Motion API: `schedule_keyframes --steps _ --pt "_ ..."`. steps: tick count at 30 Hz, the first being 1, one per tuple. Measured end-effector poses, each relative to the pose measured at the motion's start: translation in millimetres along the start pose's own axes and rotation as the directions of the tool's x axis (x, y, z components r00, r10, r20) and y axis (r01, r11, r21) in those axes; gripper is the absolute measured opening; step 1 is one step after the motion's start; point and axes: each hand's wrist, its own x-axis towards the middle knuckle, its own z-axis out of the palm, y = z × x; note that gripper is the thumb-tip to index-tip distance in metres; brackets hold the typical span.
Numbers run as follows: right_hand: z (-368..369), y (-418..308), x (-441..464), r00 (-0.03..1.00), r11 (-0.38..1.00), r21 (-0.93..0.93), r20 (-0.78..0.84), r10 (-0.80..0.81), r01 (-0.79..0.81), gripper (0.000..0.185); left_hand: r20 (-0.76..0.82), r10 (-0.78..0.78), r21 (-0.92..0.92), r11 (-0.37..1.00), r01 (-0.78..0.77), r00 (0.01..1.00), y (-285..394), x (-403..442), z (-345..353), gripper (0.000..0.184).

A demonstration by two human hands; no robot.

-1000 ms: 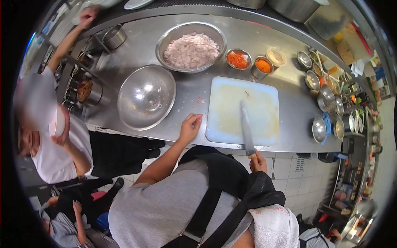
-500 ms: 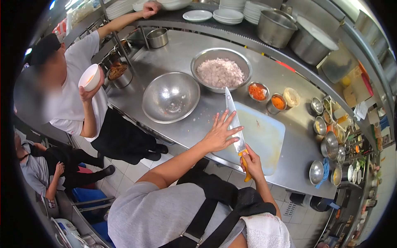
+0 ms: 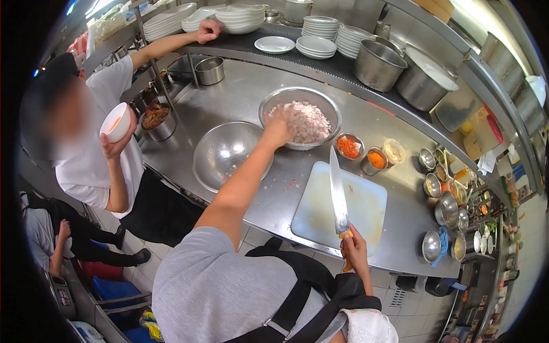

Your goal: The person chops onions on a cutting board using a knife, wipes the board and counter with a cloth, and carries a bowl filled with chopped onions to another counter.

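Observation:
My right hand (image 3: 354,247) is wrapped round the yellow handle of a kitchen knife (image 3: 338,197). The blade points away from me over a white cutting board (image 3: 311,211), on which a few tiny scraps lie. My left hand (image 3: 280,127) reaches over the near left rim of a steel bowl (image 3: 336,114) holding chopped pale pink pieces (image 3: 310,123), which look like raw meat. Motion smears its fingers, so their grip cannot be made out. Partly behind my left forearm stands a second steel bowl (image 3: 209,151) with small bits inside.
Small bowls of shredded orange food (image 3: 349,147) and orange sauce (image 3: 376,160) stand beyond the board. A person (image 3: 108,97) at the left holds a white bowl (image 3: 115,123). Plates (image 3: 316,47) and pots (image 3: 380,63) line the shelf above. Several metal bowls (image 3: 446,208) stand at right.
My left hand has left the knife blade and moved forward and left to the bowl of chopped pieces. My right hand still grips the knife, its blade now over the board.

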Motion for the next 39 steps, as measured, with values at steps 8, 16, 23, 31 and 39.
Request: schedule_keyframes --steps 8,16,23,31,39 --pt "-10.6 68.9 -31.9 0.896 0.963 -0.217 -0.442 0.046 -0.157 0.047 0.005 -0.34 -0.173 0.926 0.336 0.94 -188.1 -113.5 -63.1 0.044" --pt "8.6 51.0 9.6 0.86 0.88 -0.469 -0.478 -0.18 -0.076 0.044 0.559 -0.404 0.142 0.907 0.397 0.724 -234.4 -144.5 -41.7 0.045" --pt "19.2 69.3 44.1 0.848 0.858 -0.514 -0.455 -0.271 -0.003 0.043 0.571 -0.19 0.24 0.969 0.058 0.798 -250.7 -124.9 26.4 0.026" --pt "33.4 88.9 37.0 0.835 0.897 -0.426 -0.531 -0.143 -0.117 0.042 0.77 -0.36 0.377 0.923 0.079 0.527 -231.1 -87.9 20.2 0.021" --pt "33.1 97.9 40.3 0.829 0.881 -0.47 -0.514 -0.222 -0.056 0.042 0.511 -0.082 -0.122 0.979 0.166 0.855 -220.8 -69.2 54.3 0.006"
